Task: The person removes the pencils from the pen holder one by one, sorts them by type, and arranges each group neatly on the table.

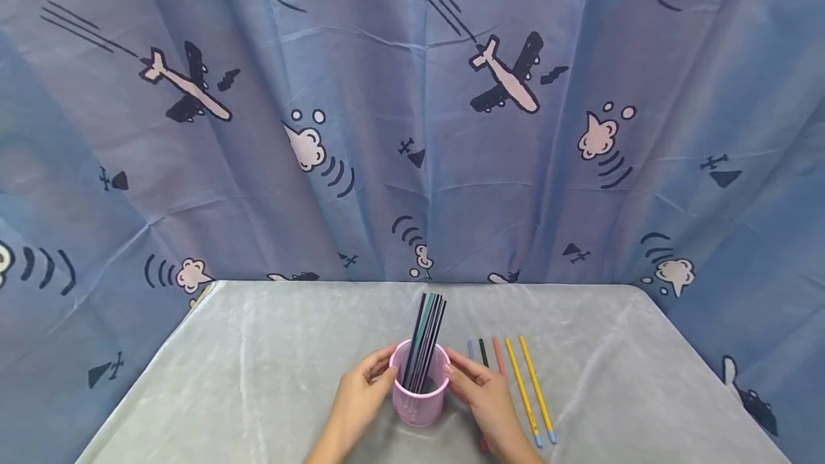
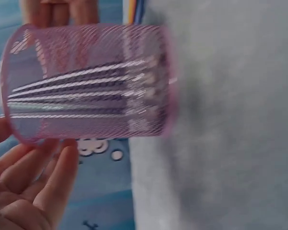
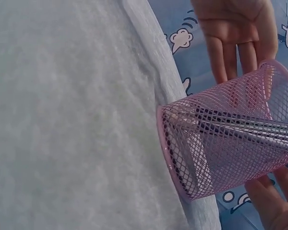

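Note:
A pink mesh pen cup stands upright between both hands, holding several dark pencils with pale stripes and a teal one. My left hand grips the cup's left side near the rim, thumb in front and fingers behind. Opposite it, my right hand holds the right side by the rim in the same way. Through the mesh in the right wrist view, the pencils' lower ends show near the base. Whether the cup's base touches the table cannot be told.
Right of the cup lie two yellow pencils with blue ends, a red pencil, a black one and a purple one, partly behind my right hand. A grey cloth covers the table; a blue patterned curtain hangs behind.

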A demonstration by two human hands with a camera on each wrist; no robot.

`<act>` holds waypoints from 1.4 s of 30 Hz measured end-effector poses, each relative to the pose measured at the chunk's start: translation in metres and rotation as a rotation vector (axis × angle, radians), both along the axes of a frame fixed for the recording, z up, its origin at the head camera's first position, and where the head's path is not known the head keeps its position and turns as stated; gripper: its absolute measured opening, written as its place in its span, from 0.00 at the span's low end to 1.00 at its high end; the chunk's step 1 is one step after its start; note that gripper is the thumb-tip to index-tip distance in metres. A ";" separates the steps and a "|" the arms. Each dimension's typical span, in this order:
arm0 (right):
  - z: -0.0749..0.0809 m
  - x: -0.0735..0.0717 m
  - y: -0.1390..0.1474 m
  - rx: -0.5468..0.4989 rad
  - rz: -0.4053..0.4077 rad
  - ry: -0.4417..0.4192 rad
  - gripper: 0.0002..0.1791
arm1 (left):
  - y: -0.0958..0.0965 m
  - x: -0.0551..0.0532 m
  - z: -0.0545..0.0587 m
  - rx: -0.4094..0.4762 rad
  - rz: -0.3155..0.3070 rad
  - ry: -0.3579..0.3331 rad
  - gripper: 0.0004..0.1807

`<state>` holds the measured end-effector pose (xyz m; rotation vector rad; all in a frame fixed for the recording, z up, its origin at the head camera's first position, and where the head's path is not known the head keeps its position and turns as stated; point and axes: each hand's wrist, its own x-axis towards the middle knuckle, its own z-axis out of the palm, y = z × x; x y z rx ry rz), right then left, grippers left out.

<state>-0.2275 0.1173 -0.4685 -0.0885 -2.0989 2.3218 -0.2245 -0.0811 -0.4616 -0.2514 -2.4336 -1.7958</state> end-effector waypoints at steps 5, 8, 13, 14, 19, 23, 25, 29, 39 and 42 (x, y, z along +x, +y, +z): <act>0.001 -0.003 -0.002 0.010 -0.017 -0.003 0.24 | 0.000 -0.010 0.016 -0.065 0.043 0.024 0.21; 0.001 -0.004 -0.003 0.021 -0.021 -0.007 0.24 | 0.003 -0.018 0.020 -0.023 0.076 0.050 0.18; 0.002 -0.004 -0.005 0.035 -0.019 -0.025 0.25 | 0.012 -0.028 0.024 -0.006 0.111 0.089 0.16; 0.002 -0.004 -0.005 0.035 -0.017 -0.025 0.25 | 0.014 -0.030 0.025 -0.008 0.115 0.093 0.16; 0.002 -0.005 -0.004 0.013 -0.022 -0.023 0.25 | 0.024 -0.038 0.031 -0.003 0.111 0.127 0.18; 0.000 -0.005 -0.003 -0.007 -0.027 -0.022 0.25 | 0.031 -0.045 0.032 0.009 0.090 0.141 0.19; -0.001 -0.004 -0.003 -0.017 -0.018 -0.017 0.25 | 0.033 -0.048 0.031 0.013 0.089 0.144 0.20; -0.002 -0.001 -0.004 -0.015 0.009 -0.016 0.26 | 0.035 -0.050 0.028 0.025 0.104 0.136 0.19; -0.005 0.002 -0.001 -0.031 -0.007 -0.001 0.26 | 0.043 -0.053 0.025 0.031 0.104 0.117 0.15; -0.004 0.001 0.000 -0.036 0.004 0.004 0.25 | 0.045 -0.054 0.025 0.020 0.113 0.120 0.14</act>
